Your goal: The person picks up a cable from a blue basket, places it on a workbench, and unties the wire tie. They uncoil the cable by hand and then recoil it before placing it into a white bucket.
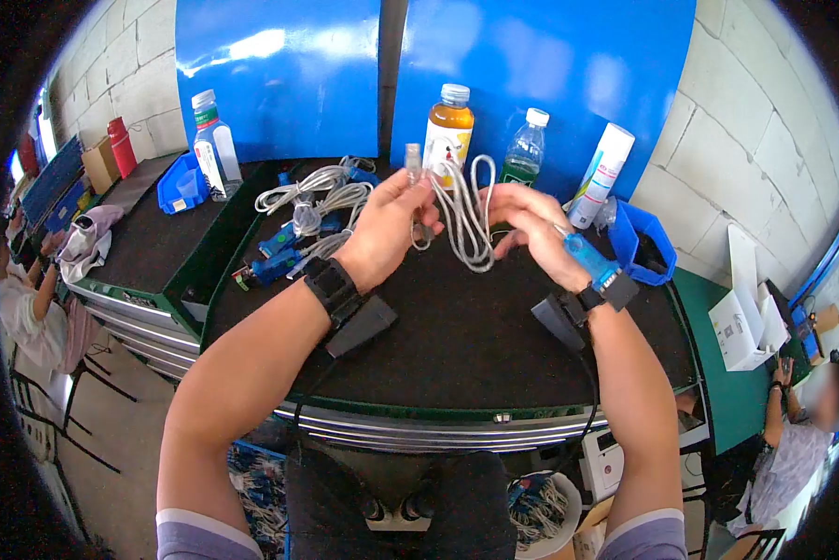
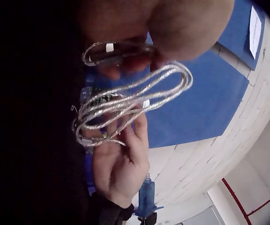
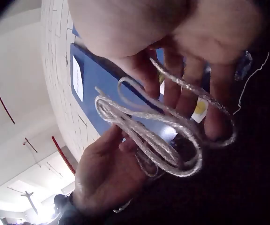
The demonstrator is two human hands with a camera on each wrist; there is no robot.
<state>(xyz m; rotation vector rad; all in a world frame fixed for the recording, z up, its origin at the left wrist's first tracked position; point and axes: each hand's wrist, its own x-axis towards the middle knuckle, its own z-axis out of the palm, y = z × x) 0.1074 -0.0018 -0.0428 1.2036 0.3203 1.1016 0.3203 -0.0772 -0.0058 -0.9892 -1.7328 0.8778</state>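
Observation:
A grey braided cable [image 1: 466, 233] hangs in long loops between the two hands, above the dark mat. My left hand [image 1: 390, 229] pinches the loops near one end, where a clear plug [image 1: 413, 159] points up past the fingertips. On the other side, my right hand [image 1: 536, 224] has its fingers curled around a strand, which crosses them in the right wrist view. The cable's blue serial connector [image 1: 589, 259] lies over the back of the right hand and wrist. Coiled grey cables [image 1: 331, 201] with blue connectors [image 1: 275, 268] rest left of the left hand.
Along the back stand an orange drink bottle [image 1: 449, 121], a clear bottle [image 1: 526, 149] and a white spray can [image 1: 603, 173]. Blue bins [image 1: 648, 245] sit at the right and left. Below the bench, a white bucket [image 1: 569, 509] holds cables. Other people are at both sides.

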